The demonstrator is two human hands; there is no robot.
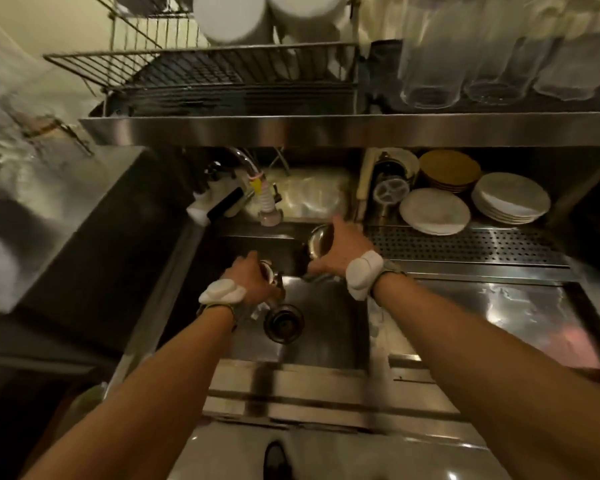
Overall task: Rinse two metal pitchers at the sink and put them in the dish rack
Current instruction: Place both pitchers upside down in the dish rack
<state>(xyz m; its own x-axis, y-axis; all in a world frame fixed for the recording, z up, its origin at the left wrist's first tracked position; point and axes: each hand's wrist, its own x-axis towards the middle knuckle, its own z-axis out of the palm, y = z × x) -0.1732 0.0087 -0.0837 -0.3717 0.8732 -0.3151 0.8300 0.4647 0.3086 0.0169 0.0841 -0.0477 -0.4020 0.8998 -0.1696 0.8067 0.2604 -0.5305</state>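
Over sink (326, 327), left hand (248, 278) grips near pitcher (270, 273), right hand (340, 252) far pitcher (320, 239).

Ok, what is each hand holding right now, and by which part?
The right hand wraps the body of one metal pitcher. The left hand grips a second pitcher, but where cannot be told.

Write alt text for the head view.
At the sink, the left hand grips the left pitcher and the right hand grips the right pitcher, both metal. A dish rack sits on the shelf above.
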